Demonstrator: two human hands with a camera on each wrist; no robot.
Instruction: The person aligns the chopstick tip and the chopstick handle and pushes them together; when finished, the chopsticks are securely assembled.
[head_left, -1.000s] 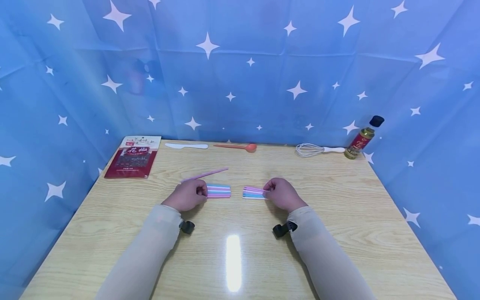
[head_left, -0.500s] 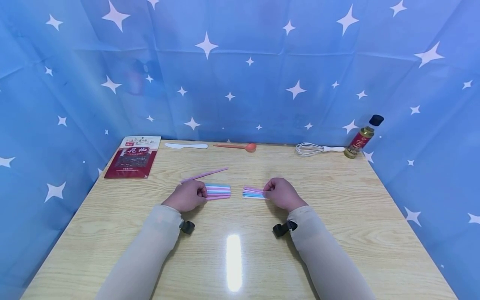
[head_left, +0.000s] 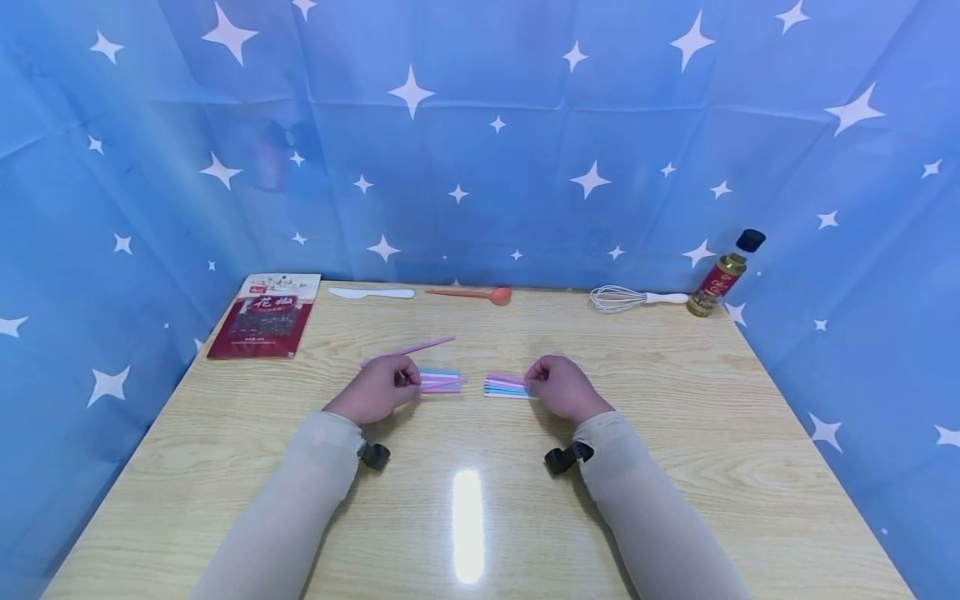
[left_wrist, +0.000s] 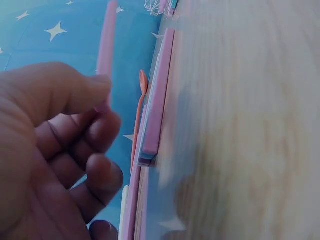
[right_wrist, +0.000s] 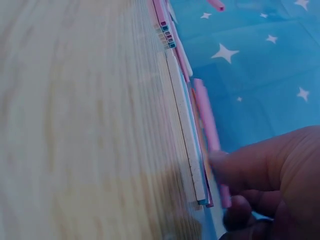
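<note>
My left hand (head_left: 375, 389) pinches a thin pink stick (left_wrist: 106, 45) between thumb and forefinger, raised off the table. In the head view that stick slants across a flat row of pink, white and blue sticks (head_left: 441, 374). My right hand (head_left: 566, 389) pinches another pink stick (right_wrist: 209, 117) by its right end, close over a second row of similar sticks (head_left: 507, 394). Both rows lie side by side on the table, a narrow gap between them. Behind my left hand a single pinkish-purple stick (head_left: 423, 345) lies at an angle, partly hidden by the hand.
Along the back edge of the wooden table (head_left: 675, 467) lie a red seasoning packet (head_left: 264, 317), a white knife (head_left: 371, 293), an orange spoon (head_left: 498, 295) and a whisk (head_left: 618, 299). An oil bottle (head_left: 718, 279) stands at the back right. A starry blue curtain (head_left: 480, 142) hangs behind.
My left hand has drawn the pink stick from the near side of the left row and lifted it, so it now tilts over the row. My right hand has hardly moved.
</note>
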